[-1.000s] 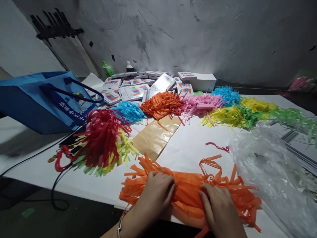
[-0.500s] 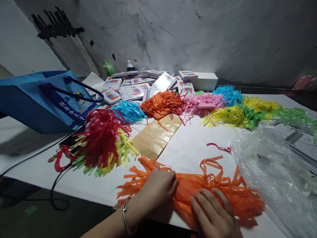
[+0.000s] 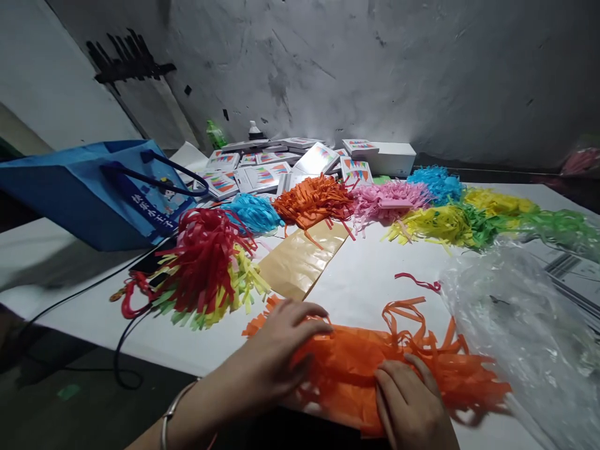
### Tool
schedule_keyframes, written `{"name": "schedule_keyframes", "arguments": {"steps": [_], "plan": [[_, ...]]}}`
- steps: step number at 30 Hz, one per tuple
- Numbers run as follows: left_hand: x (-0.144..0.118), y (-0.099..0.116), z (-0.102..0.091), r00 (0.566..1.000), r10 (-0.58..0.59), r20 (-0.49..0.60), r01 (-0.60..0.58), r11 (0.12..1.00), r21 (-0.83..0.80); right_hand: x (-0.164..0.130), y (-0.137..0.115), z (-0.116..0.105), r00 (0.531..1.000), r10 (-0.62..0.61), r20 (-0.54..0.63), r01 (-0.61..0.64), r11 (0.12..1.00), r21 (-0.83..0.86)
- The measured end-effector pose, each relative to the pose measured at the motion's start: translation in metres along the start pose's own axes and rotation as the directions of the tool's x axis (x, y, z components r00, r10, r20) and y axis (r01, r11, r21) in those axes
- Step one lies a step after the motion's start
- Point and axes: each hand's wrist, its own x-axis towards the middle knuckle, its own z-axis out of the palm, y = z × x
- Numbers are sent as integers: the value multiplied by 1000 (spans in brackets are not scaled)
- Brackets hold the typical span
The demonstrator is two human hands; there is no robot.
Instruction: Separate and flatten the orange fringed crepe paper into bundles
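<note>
In front of me at the table's near edge lies an orange tissue-paper tassel (image 3: 351, 356), its middle uncut and both ends cut into fringe. My left hand (image 3: 290, 344) is over its left part, fingers and thumb apart and slightly blurred. My right hand (image 3: 407, 400) grips the paper right of the middle, fingers bent together on top; the thumb is hidden. The paper's near edge hangs at the table edge. A red curled strip (image 3: 417, 282) lies beyond the tassel, and a tan paper envelope (image 3: 300, 262) sits farther back.
Red tassels (image 3: 206, 256) lie over yellow-green ones at left, beside a blue gift bag (image 3: 94, 194) and a black cable (image 3: 84, 289). Blue, orange, pink (image 3: 389, 201) and yellow tassels line the back, before piled boxes (image 3: 267, 175). Clear plastic (image 3: 520, 312) covers the right side.
My left hand has opened from its closed grip and shifted slightly left. My right hand's fingers have drawn closer together on the paper. The view has shifted a little.
</note>
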Motion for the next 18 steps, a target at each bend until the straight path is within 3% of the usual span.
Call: {"name": "schedule_keyframes", "arguments": {"steps": [2, 4, 9, 14, 18], "plan": [[2, 17, 15, 994, 109, 12, -109, 994, 2, 3, -1, -3, 1000, -3, -7, 3, 1000, 2], [7, 26, 37, 985, 173, 18, -174, 978, 112, 5, -4, -6, 1000, -10, -23, 10, 1000, 4], [11, 18, 78, 963, 268, 32, -266, 923, 278, 7, -13, -6, 999, 17, -33, -17, 1000, 6], [-3, 10, 78, 941, 331, -75, -304, 920, 249, -5, -10, 0, 997, -77, -17, 76, 996, -45], [-18, 8, 70, 969, 237, -74, -218, 954, 204, -17, -3, -3, 997, -73, -17, 73, 997, -9]]}}
